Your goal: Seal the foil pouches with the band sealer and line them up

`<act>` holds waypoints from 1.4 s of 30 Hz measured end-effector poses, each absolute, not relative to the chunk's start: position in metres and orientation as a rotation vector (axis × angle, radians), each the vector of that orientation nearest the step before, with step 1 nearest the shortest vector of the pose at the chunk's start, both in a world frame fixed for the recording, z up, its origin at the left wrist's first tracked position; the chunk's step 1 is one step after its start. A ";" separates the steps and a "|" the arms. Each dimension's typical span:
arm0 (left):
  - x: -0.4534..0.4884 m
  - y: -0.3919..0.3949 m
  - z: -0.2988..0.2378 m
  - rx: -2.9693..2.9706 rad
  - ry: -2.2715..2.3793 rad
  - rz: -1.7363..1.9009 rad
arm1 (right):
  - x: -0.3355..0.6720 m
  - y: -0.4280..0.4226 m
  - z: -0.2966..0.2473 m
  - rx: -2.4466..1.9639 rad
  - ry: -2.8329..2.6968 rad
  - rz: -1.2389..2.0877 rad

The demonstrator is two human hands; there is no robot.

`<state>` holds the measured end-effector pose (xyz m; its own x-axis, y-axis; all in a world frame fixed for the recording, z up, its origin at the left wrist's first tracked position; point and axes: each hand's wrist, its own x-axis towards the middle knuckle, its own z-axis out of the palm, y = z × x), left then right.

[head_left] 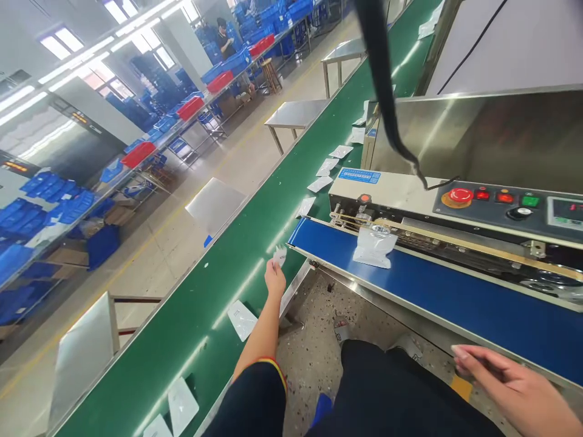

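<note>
Over the green conveyor belt, my left hand is stretched forward, its fingers closed on a small white pouch. Another white pouch lies on the green belt beside my left forearm. A white pouch sits on the blue conveyor belt of the band sealer, its upper edge by the sealing track. My right hand hangs at the lower right, near the blue belt's front edge. Its fingers are loosely curled with a gap between them, and nothing shows in them.
More white pouches lie along the green belt beyond the sealer, and a few more near its lower end. A dark cable hangs in front of the sealer. Metal side tables adjoin the belt. A person is at the far benches.
</note>
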<state>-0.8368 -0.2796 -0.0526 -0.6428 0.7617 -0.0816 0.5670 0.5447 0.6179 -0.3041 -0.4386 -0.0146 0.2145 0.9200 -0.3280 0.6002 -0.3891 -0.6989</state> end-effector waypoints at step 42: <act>-0.406 -0.303 0.022 0.962 1.660 1.263 | -0.015 -0.273 0.012 -2.529 -1.037 0.526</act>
